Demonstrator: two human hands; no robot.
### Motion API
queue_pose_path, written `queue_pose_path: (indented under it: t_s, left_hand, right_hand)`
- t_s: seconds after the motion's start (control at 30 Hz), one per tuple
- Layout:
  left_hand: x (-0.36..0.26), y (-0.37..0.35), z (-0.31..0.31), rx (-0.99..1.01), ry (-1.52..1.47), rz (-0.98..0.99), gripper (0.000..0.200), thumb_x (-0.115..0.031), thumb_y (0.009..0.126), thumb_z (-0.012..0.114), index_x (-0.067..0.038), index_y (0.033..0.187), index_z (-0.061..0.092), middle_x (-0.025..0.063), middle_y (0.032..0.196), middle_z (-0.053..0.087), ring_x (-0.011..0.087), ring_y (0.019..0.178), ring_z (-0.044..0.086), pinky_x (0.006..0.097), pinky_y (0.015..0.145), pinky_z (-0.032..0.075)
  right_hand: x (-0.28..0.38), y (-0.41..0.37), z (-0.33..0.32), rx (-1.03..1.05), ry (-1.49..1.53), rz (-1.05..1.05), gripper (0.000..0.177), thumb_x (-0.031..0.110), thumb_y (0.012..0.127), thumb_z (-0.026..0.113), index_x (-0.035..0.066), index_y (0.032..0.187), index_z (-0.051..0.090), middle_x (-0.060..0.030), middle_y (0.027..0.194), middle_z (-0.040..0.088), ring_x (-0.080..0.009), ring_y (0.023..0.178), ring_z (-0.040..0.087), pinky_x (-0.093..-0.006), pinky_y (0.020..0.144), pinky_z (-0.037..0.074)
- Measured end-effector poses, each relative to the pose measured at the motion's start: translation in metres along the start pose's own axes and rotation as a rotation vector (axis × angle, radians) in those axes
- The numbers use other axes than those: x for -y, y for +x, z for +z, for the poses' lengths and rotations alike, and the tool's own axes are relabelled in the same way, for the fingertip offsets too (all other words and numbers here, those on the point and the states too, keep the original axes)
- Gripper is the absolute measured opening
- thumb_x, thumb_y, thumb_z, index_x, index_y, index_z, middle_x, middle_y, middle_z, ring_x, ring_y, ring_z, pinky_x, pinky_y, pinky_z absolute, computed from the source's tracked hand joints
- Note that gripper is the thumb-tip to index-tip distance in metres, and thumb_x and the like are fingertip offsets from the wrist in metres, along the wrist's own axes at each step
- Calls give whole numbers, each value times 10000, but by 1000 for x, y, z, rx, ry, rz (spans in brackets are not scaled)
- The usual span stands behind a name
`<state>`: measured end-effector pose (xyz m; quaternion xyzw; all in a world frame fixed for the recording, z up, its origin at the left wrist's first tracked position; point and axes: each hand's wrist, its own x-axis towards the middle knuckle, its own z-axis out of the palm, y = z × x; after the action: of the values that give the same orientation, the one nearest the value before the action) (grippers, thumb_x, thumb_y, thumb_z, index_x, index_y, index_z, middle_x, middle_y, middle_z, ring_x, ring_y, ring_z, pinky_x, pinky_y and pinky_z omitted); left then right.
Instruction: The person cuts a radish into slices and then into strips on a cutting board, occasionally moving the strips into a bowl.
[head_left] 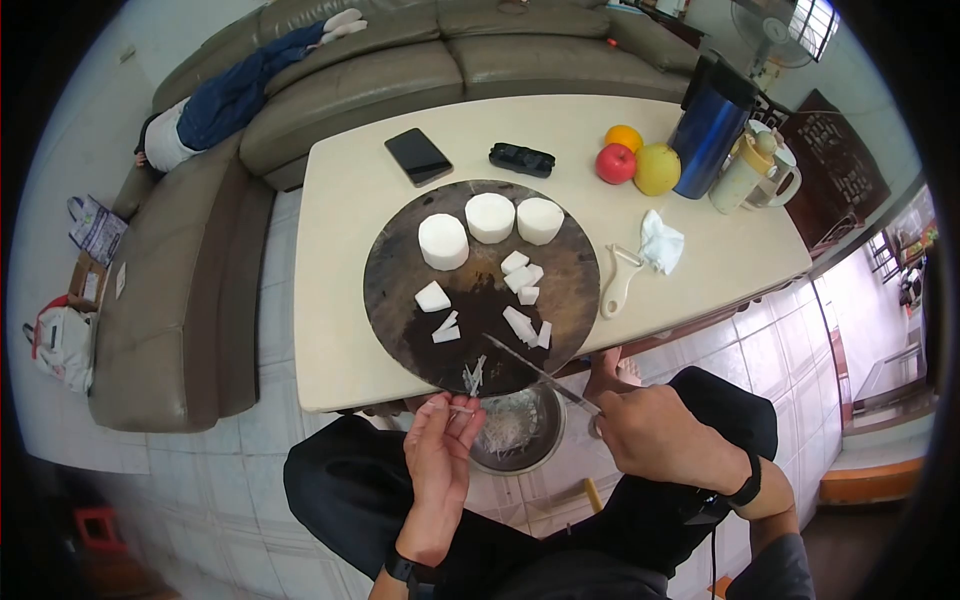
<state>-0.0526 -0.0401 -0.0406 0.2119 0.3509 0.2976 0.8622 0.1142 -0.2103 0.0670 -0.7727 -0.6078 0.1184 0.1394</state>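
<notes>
Nearest us, the hands are well apart. The right hand (652, 430) is closed firmly around the hidden grip of a knife (545, 376), its blade slanting over the board's near edge. The left hand (445, 425) is palm up, thumb and fingers close together with a pale sliver (460, 408) across them; whether it's pinched tight, we can't tell.

Below the table edge we see a metal bowl (550, 446) holding white shreds. Just beyond the left fingertips, thin white strips (475, 373) lie by the rim of the round chopping board (400, 320). These look feather-light, limp and easily snapped; we'd gather them loosely from underneath.

Farther in, flat white slices (519, 325) sit on the dark, damp-looking patch: stiffer, we judge, but likely slippery, so best held by their edges, fingertips tucked back from the blade. Behind them, the white chunks (522, 272) look firm enough for a pinch on opposite sides.

At the far side stand three white cylinders, the left one (443, 243) nearest us: the heaviest pieces here, dense and wet-looking, so we'd wrap a hand around the side. Beyond lie a phone (418, 157) and a black case (522, 159), then the sofa (350, 95).
</notes>
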Motion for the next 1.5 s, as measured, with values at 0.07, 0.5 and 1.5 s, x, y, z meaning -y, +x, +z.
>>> queue_pose_path:
  t_s: [0.07, 0.5, 1.5]
  left_hand:
    - [1, 1, -1, 1, 4, -1, 166, -163, 984, 546, -13, 1049, 576, 108, 1003, 632, 261, 999, 639, 414, 905, 550]
    - [-5, 3, 0, -4, 13, -63, 220, -233, 995, 513, -27, 1009, 589, 113, 987, 631, 256, 960, 640, 395, 892, 540]
    - [57, 32, -46, 208, 829, 42, 241, -61, 930, 613, 43, 1145, 647, 83, 1131, 654, 108, 974, 596, 234, 835, 463]
  right_hand:
    - [0, -2, 6, 13, -23, -39, 119, 29, 665, 632, -10, 734, 543, -169, 583, 570, -353, 533, 615, -427, 483, 484]
    - [26, 4, 5, 166, 19, -116, 200, 74, 659, 643, -19, 806, 545, -160, 627, 610, -337, 547, 640, -426, 488, 495]
    - [-12, -19, -24, -17, 382, -3, 141, 77, 799, 620, -25, 762, 531, -200, 528, 533, -403, 516, 580, -472, 483, 442]
